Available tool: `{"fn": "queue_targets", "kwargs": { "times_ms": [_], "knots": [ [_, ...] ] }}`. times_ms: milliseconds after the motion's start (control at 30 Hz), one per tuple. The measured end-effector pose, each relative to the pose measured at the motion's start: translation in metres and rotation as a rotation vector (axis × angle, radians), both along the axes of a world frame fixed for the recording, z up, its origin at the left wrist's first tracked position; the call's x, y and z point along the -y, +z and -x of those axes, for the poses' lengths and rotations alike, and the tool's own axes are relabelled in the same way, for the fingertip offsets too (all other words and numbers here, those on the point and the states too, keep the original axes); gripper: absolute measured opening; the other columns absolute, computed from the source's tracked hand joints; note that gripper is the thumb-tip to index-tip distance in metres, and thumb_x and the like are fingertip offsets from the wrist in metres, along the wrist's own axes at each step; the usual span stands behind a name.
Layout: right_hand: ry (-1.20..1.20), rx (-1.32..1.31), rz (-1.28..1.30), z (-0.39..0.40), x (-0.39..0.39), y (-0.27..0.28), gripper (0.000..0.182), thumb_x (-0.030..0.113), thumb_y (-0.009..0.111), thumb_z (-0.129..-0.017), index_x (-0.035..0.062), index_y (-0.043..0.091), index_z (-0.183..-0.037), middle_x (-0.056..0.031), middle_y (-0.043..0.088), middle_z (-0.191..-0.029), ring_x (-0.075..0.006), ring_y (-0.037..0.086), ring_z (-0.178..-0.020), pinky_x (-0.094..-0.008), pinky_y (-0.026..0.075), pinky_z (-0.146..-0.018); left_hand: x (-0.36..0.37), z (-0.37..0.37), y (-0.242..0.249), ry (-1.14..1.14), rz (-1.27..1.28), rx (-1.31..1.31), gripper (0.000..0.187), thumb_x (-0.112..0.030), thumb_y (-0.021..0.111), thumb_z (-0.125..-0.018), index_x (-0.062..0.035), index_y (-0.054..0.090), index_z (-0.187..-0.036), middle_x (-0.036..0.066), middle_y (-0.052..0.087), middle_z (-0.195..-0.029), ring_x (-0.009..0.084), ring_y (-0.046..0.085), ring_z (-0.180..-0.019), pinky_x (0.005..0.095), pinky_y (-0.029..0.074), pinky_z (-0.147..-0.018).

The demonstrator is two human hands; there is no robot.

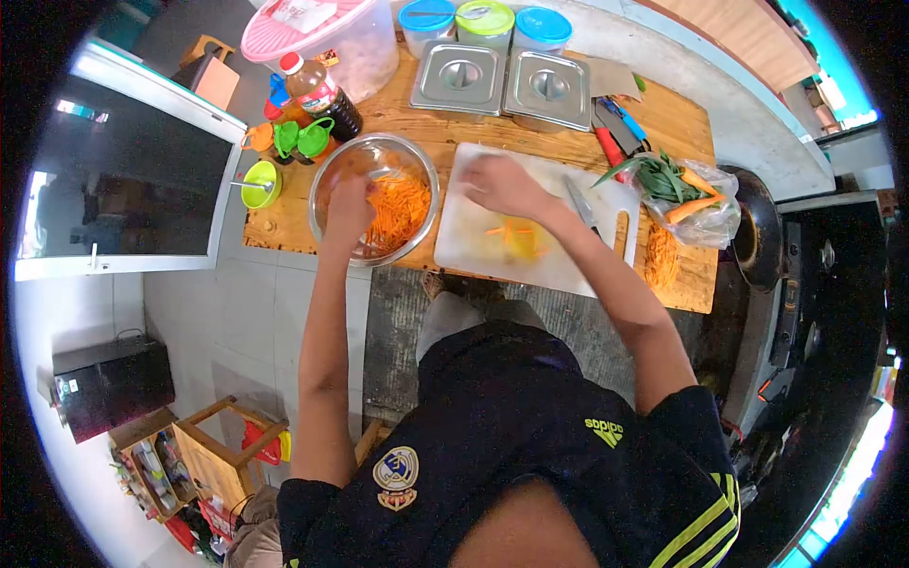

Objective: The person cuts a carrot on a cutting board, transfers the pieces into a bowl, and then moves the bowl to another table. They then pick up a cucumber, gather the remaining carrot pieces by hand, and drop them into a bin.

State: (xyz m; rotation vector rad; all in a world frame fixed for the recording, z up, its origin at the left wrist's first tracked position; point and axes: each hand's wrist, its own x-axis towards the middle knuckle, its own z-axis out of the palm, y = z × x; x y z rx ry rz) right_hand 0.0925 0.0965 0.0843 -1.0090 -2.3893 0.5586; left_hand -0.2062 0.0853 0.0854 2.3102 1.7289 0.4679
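Note:
My left hand (348,206) hangs over the left part of a steel mixing bowl (433,189); its fingers are turned down and hidden from me. Shredded carrot (398,210) is heaped in the bowl. Above the left end of a white cutting board (459,241) is my right hand (500,183), its fingers smeared by motion. A few carrot shreds (519,237) lie on the board with a yellowish wet patch. A knife (579,201) rests on the board to the right of my right hand.
More carrot shreds (661,256) lie on the wooden table right of the board. A plastic bag (715,222) holds carrots and green leaves. Lidded steel containers (459,80), a dark sauce bottle (322,95) and a green cup (262,185) stand around the bowl and board.

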Motion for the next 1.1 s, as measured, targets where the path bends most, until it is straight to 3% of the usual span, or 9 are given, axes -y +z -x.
{"fn": "queue_targets", "kwargs": {
  "times_ms": [133,233,433,533,667,867,967,1100],
  "knots": [
    [-0.094,0.191,0.328,-0.097,0.070,-0.040,0.065,0.021,0.080,-0.059,0.0028,0.051,-0.115,-0.0171,0.056,-0.097,-0.0346,0.056,-0.092,-0.0419,0.046,-0.082,0.001,-0.012,0.001,0.042,-0.142,-0.004,0.010,0.005,0.059,-0.064,-0.0030,0.061,-0.071,0.016,0.060,-0.076,0.0338,0.061,-0.078,0.0404,0.047,-0.071],
    [-0.150,0.155,0.267,-0.116,0.097,-0.047,0.076,0.016,0.081,-0.057,0.0036,0.045,-0.123,-0.0174,0.052,-0.103,-0.0357,0.055,-0.095,-0.0429,0.044,-0.086,-0.004,-0.004,-0.008,0.013,-0.034,0.039,0.009,0.005,0.060,-0.064,-0.0033,0.060,-0.068,0.016,0.058,-0.077,0.0337,0.060,-0.079,0.0406,0.047,-0.072],
    [-0.154,0.002,0.416,-0.111,0.081,-0.064,0.056,0.013,0.079,-0.062,0.0003,0.053,-0.110,-0.0153,0.053,-0.094,-0.0283,0.058,-0.081,-0.0353,0.049,-0.072,0.005,-0.009,0.011,0.066,-0.050,-0.055,0.012,0.006,0.058,-0.065,-0.0032,0.060,-0.072,0.014,0.058,-0.087,0.0337,0.058,-0.088,0.0424,0.046,-0.073],
    [-0.146,-0.024,0.403,-0.099,0.067,-0.068,0.039,0.011,0.075,-0.066,-0.0003,0.058,-0.099,-0.0138,0.056,-0.085,-0.0252,0.059,-0.074,-0.0339,0.049,-0.068,0.014,-0.016,0.018,0.057,-0.122,-0.004,0.022,0.004,0.058,-0.068,-0.0018,0.061,-0.089,0.019,0.057,-0.096,0.0366,0.056,-0.094,0.0447,0.045,-0.080],
    [-0.218,-0.043,0.394,-0.088,0.060,-0.085,0.021,0.009,0.071,-0.070,0.0007,0.062,-0.088,-0.0131,0.060,-0.078,-0.0225,0.060,-0.066,-0.0330,0.049,-0.062,0.019,-0.028,0.019,0.114,-0.178,0.079,0.021,0.008,0.055,-0.069,-0.0028,0.063,-0.085,0.015,0.057,-0.095,0.0347,0.056,-0.091,0.0429,0.046,-0.077],
    [-0.327,-0.174,0.305,-0.063,0.068,-0.087,0.019,0.013,0.071,-0.072,0.0019,0.062,-0.085,-0.0130,0.060,-0.080,-0.0253,0.061,-0.067,-0.0338,0.050,-0.062,0.020,-0.024,0.000,0.255,-0.050,0.141,0.018,0.001,0.058,-0.075,-0.0039,0.063,-0.092,0.016,0.057,-0.097,0.0346,0.058,-0.092,0.0428,0.047,-0.076],
    [-0.260,-0.096,0.083,-0.048,0.071,-0.073,0.020,0.014,0.072,-0.072,0.0022,0.061,-0.084,-0.0130,0.058,-0.079,-0.0284,0.061,-0.069,-0.0357,0.050,-0.064,0.022,-0.025,-0.004,0.350,0.052,0.124,0.021,-0.005,0.060,-0.078,-0.0061,0.061,-0.098,0.015,0.057,-0.097,0.0345,0.059,-0.092,0.0438,0.047,-0.073],
    [-0.139,-0.044,0.344,-0.042,0.064,-0.080,0.025,0.014,0.070,-0.068,0.0044,0.057,-0.088,-0.0148,0.057,-0.073,-0.0342,0.058,-0.083,-0.0433,0.048,-0.070,0.029,-0.032,-0.010,0.375,-0.172,0.094,0.026,-0.008,0.060,-0.079,-0.0089,0.058,-0.105,0.014,0.059,-0.097,0.0347,0.059,-0.093,0.0446,0.047,-0.073]
  ]
}}
